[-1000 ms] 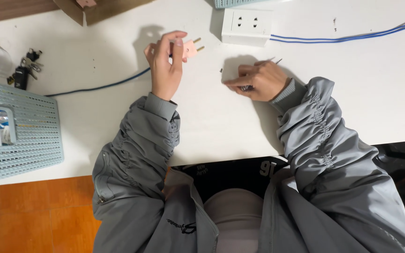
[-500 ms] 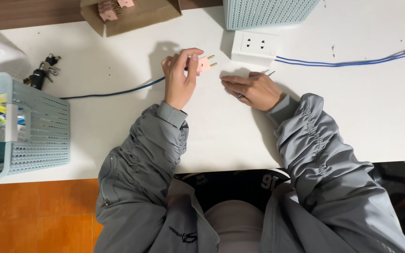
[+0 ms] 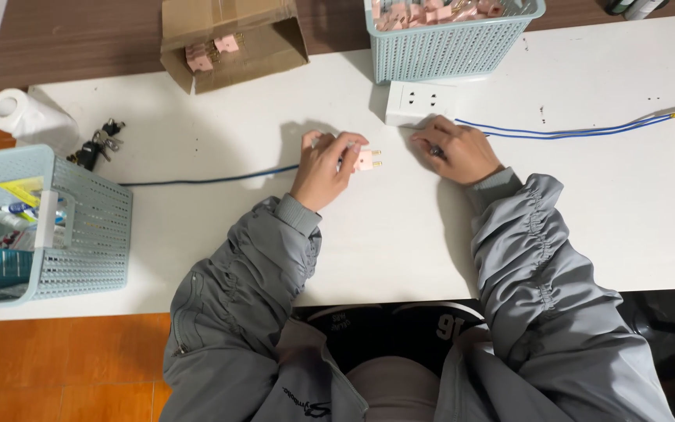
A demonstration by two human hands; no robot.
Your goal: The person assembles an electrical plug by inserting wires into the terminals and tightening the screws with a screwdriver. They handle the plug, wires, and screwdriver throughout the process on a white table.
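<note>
Two hands work mid-desk: the left hand (image 3: 323,168) has its fingers grasping a pink plug (image 3: 366,160), prongs pointing right; the right hand (image 3: 458,151) is clenched on something I cannot make out, beside the white socket block (image 3: 418,103). Loose blue wire (image 3: 587,130) could snag. Far-edge basket (image 3: 451,48) holds pink plugs; a cardboard box (image 3: 232,39) a few.

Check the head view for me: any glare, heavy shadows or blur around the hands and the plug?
Head view: even overhead light, no glare on the white table; soft shadows lie just left of the left hand and the right hand; the pink plug and its prongs look sharp; straight table edges bow slightly near the frame's borders.
</note>
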